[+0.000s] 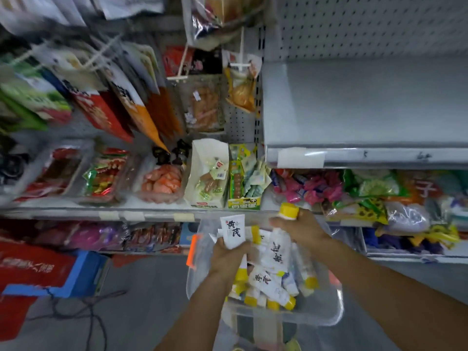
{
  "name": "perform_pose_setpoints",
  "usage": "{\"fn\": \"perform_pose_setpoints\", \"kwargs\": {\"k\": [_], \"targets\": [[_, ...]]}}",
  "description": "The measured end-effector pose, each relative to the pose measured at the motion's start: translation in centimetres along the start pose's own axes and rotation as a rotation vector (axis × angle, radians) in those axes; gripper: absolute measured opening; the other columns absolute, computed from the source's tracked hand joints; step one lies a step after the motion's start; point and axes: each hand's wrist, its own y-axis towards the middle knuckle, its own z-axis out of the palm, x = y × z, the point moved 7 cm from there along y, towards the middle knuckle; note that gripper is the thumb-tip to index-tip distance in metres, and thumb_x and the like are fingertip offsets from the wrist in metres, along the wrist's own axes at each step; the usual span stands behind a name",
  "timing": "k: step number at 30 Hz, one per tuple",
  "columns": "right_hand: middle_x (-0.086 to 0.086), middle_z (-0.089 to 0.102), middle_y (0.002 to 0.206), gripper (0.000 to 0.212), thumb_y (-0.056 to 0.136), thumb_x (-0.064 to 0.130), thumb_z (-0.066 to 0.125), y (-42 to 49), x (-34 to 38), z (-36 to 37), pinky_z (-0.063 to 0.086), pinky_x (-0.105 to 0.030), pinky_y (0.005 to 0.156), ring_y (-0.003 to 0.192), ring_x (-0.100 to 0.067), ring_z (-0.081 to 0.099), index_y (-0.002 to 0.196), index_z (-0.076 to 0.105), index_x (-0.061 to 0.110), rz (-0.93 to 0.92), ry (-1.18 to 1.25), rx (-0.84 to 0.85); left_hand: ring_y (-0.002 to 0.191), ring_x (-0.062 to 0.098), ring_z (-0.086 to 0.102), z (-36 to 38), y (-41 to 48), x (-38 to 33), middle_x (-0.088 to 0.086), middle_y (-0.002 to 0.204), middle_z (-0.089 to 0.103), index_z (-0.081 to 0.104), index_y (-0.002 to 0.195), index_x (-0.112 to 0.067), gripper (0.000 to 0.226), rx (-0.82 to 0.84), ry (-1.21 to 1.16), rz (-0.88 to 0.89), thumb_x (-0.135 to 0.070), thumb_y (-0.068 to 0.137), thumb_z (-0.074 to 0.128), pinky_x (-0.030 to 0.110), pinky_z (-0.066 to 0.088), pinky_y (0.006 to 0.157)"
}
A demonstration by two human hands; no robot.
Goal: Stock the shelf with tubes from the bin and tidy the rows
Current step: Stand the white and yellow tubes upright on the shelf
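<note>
Head view: A person bends over a clear plastic bin (331,312) in a shop aisle, both hands raised just above it. The fingers of the left hand (228,259) are curled round a white tube (233,230), its flat end up. The right hand (304,229) grips a second tube, its yellow cap (288,211) poking above the knuckles. A loose heap of tubes (268,287) lies in the bin. No tube shows on the grey shelf (367,105) up to the right, so stocking looks barely begun, with no rows yet to tidy. Snack packets (162,181) fill the lower shelves.
</note>
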Motion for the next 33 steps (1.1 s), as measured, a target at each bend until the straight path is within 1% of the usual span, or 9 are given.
{"fn": "perform_pose_setpoints", "kwargs": {"k": [4,7,9,12,16,20,22,29,33], "targets": [[-0.010,0.063,0.070,0.022,0.083,0.029,0.071,-3.2,4.6,-0.7,0.048,-0.029,0.059,0.066,-0.024,0.060,0.078,0.063,0.009,0.068,0.383,-0.077,0.070,0.034,0.063,-1.6,-2.0,-3.6,0.023,0.092,0.069,0.063,0.106,0.000,0.025,0.021,-0.110,-0.005,0.004,0.082,0.069,0.039,0.054,0.053],[-0.011,0.063,0.077,0.013,0.088,0.020,0.065,-5.2,7.7,-0.2,0.053,-0.028,0.054,0.070,-0.022,0.061,0.087,0.063,0.007,0.053,0.630,-0.008,0.096,0.043,0.066,-2.2,-3.4,-7.1,0.022,0.111,0.067,0.059,0.120,-0.007,0.039,0.016,-0.184,0.041,-0.003,0.083,0.071,0.055,0.057,0.076],[-0.013,0.064,0.081,0.010,0.089,0.014,0.064,-6.5,9.7,-0.3,0.055,-0.031,0.057,0.073,-0.024,0.064,0.091,0.062,0.005,0.014,0.690,0.049,0.089,0.042,0.068,-2.4,-4.3,-10.0,0.021,0.111,0.067,0.058,0.120,-0.009,0.042,0.014,-0.232,0.108,-0.001,0.081,0.072,0.052,0.059,0.069],[-0.015,0.066,0.086,0.024,0.086,0.010,0.067,-8.4,12.2,-1.2,0.055,-0.026,0.050,0.067,-0.023,0.068,0.107,0.061,-0.002,-0.070,0.613,0.143,0.076,0.035,0.067,-2.9,-5.9,-15.3,0.021,0.110,0.068,0.060,0.115,-0.009,0.044,0.013,-0.232,0.257,-0.001,0.075,0.076,0.035,0.056,0.056],[-0.011,0.063,0.068,0.029,0.082,0.019,0.074,-11.9,15.9,-2.0,0.041,-0.022,0.040,0.043,-0.015,0.058,0.103,0.065,0.002,-0.204,0.115,0.337,0.081,0.034,0.066,-3.4,-10.1,-22.5,0.019,0.106,0.068,0.058,0.115,-0.006,0.041,-0.002,-0.092,0.471,0.005,0.077,0.072,0.042,0.057,0.066],[-0.004,0.071,0.087,0.027,0.082,0.019,0.073,-14.8,20.0,-2.4,0.050,-0.024,0.057,0.070,-0.014,0.067,0.108,0.069,0.010,-0.365,-0.256,0.360,0.085,0.025,0.068,-1.9,-14.7,-28.2,0.009,0.102,0.070,0.059,0.113,-0.013,0.038,0.103,0.087,0.648,0.002,0.080,0.071,0.033,0.057,0.057],[-0.006,0.073,0.100,0.029,0.081,0.016,0.074,-15.9,21.9,-3.1,0.052,-0.027,0.070,0.085,-0.018,0.068,0.109,0.068,0.010,-0.426,-0.272,0.335,0.083,0.023,0.068,-1.1,-16.8,-30.3,0.006,0.100,0.070,0.061,0.108,-0.018,0.034,0.128,0.122,0.712,0.001,0.081,0.069,0.036,0.059,0.058],[0.000,0.075,0.097,0.029,0.083,0.012,0.071,-19.0,27.8,-9.0,0.044,-0.027,0.067,0.081,-0.015,0.065,0.111,0.068,0.016,-0.610,-0.108,0.198,0.091,0.031,0.069,0.4,-21.2,-36.3,0.011,0.107,0.069,0.053,0.119,-0.015,0.052,0.075,0.076,0.867,-0.009,0.073,0.076,0.043,0.060,0.068],[-0.007,0.074,0.103,0.029,0.084,0.011,0.069,-20.6,31.5,-13.7,0.045,-0.032,0.074,0.087,-0.018,0.065,0.114,0.067,0.011,-0.743,0.035,0.056,0.055,0.015,0.064,3.0,-22.8,-38.1,0.013,0.090,0.066,0.050,0.120,-0.006,0.040,0.161,0.016,0.882,-0.005,0.085,0.069,0.028,0.054,0.047]]}}
